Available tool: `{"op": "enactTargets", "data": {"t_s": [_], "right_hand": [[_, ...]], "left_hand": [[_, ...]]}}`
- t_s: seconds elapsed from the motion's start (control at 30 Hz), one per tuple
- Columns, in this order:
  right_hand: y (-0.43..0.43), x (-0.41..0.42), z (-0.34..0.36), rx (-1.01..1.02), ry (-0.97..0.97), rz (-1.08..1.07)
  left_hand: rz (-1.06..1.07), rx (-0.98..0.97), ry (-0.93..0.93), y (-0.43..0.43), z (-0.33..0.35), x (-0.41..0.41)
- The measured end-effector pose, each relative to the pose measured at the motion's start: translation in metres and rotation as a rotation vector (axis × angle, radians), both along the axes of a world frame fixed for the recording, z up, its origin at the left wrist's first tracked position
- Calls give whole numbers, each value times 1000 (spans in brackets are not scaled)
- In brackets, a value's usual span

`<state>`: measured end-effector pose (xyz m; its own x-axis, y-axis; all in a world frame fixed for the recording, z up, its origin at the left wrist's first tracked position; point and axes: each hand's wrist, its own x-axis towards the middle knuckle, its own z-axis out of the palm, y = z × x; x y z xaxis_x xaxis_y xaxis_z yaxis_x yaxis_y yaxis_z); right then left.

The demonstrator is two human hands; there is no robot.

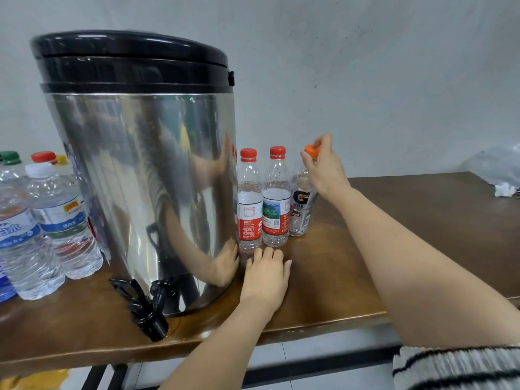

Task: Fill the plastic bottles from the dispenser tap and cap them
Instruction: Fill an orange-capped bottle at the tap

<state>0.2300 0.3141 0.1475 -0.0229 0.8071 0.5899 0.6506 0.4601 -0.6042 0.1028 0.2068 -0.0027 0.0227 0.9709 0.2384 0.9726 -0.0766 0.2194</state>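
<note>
1. Three capped bottles stand in a row just right of the dispenser (140,178): two red-capped bottles (249,198) (277,195) and, farthest from it, a sports-drink bottle (301,204). All look empty apart from droplets, so I judge their filling is still to do.
2. Left of the dispenser, a cluster of capped bottles (56,220) looks full of water; these seem finished.
3. At the far end of the row from the dispenser, the right hand (326,170) has its fingers pinched round the orange cap (311,150) of the sports-drink bottle, probably to unscrew it.
4. Beside the dispenser's lower right wall, the left hand (266,277) rests on the counter (422,220), fingers loosely curled and grasping nothing.
5. At the dispenser's base, the black plastic tap (149,308) juts over the counter edge with no bottle under it.
6. Polished steel forms the dispenser's drum, mirror-bright enough to reflect both hands, under a glossy black lid. The bottles are thin, ribbed, clear plastic with printed film labels; they would likely dent under a firm squeeze. The counter is smooth and brown.
</note>
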Motion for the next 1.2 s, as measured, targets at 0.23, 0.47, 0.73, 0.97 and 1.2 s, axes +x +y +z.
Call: {"op": "enactTargets", "data": {"t_s": [0.23, 0.47, 0.73, 0.97, 1.2], "right_hand": [[-25, 8, -7, 18, 147, -70], [-67, 18, -18, 107, 91, -91], [-133, 21, 6, 56, 12, -6], [-191, 0, 15, -64, 55, 263], [-248, -23, 8, -59, -473, 70]], "left_hand": [[-12, 23, 4, -1, 0, 0], [-36, 79, -78, -9, 3, 0], [-179, 67, -876, -59, 31, 18], [-273, 221, -1170, -124, 67, 10], [-155, 240, -1031, -187, 35, -31]]}}
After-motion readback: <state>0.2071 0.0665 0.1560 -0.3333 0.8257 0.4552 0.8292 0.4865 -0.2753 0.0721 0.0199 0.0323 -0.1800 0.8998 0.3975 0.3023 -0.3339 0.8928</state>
